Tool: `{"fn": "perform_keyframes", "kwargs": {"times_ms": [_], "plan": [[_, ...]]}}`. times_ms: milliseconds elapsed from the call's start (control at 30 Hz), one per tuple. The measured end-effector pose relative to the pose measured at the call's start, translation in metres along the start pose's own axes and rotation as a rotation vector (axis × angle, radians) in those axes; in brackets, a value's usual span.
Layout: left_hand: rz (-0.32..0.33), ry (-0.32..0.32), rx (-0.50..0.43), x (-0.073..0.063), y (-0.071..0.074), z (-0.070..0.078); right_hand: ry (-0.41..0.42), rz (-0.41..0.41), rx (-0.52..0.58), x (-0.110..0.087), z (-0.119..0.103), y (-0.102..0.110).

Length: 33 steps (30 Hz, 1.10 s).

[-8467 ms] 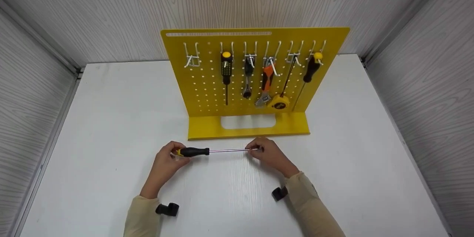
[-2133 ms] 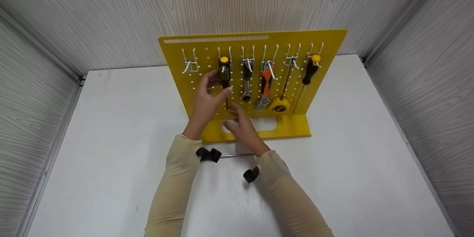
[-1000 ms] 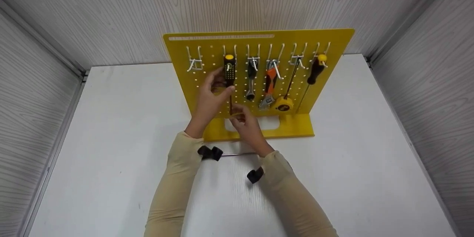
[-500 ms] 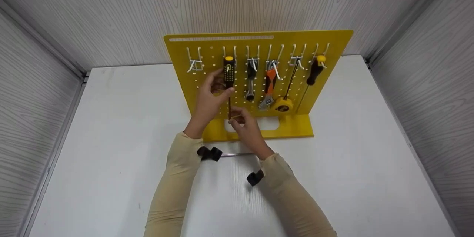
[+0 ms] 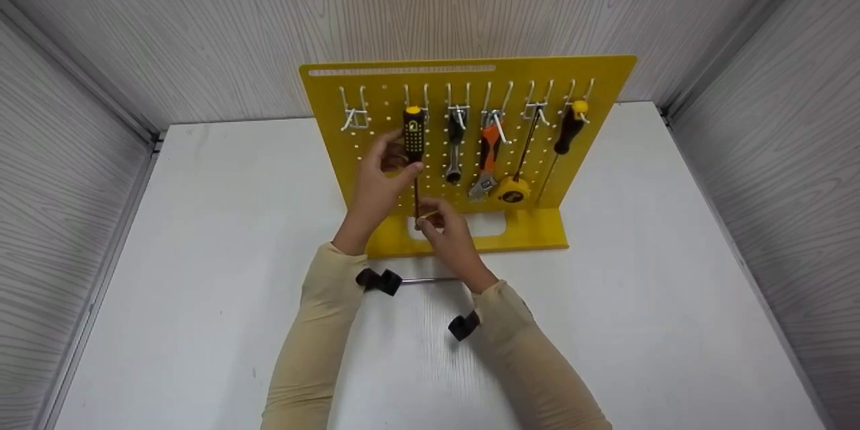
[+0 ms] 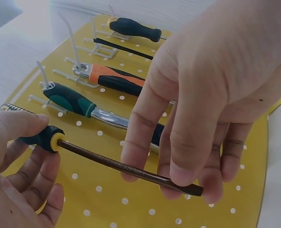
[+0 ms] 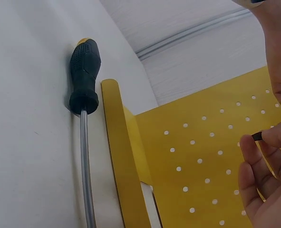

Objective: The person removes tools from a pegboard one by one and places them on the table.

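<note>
The left hand (image 5: 379, 187) pinches the lower handle of a black-and-yellow screwdriver (image 5: 414, 139), point down before the yellow pegboard (image 5: 557, 72); the right hand (image 5: 453, 235) pinches its blade near the tip; whether the handle is clear of its hook (image 5: 406, 94), I cannot tell; to the right hang a green-handled wrench (image 6: 69, 99), an orange-handled adjustable wrench (image 5: 490, 143), a tape measure (image 5: 512, 189) and a dark screwdriver (image 5: 570, 129); below, another screwdriver (image 7: 85, 71) lies on the white table (image 5: 201, 248), the left cuff's black mount (image 5: 388, 282) blocking its handle from above.
</note>
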<state>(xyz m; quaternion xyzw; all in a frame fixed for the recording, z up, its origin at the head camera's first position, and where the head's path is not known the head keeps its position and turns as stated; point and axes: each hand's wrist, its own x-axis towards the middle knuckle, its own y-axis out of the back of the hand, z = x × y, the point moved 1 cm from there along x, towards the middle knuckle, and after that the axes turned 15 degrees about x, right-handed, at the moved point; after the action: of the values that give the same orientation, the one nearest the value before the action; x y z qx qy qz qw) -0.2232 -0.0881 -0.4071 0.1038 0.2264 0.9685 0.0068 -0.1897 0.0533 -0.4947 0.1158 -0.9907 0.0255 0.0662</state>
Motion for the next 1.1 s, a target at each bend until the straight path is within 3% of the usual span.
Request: {"fn": "perform_keyframes", "kwargs": {"times_ms": [233,500,800,1100], "plan": [[-0.008,0.018,0.000,-0.004,0.000,0.003,-0.002,0.021,0.001,-0.003,-0.002,0.000],[0.012,-0.001,-0.010,-0.010,0.001,0.006,-0.022,0.032,0.019,-0.014,-0.033,-0.003],[0.015,-0.022,-0.002,-0.021,0.005,0.008,-0.020,0.035,0.015,-0.015,-0.006,0.000],[0.008,-0.029,0.020,-0.027,0.005,0.011,0.021,0.019,0.003,-0.021,-0.006,0.007]]}}
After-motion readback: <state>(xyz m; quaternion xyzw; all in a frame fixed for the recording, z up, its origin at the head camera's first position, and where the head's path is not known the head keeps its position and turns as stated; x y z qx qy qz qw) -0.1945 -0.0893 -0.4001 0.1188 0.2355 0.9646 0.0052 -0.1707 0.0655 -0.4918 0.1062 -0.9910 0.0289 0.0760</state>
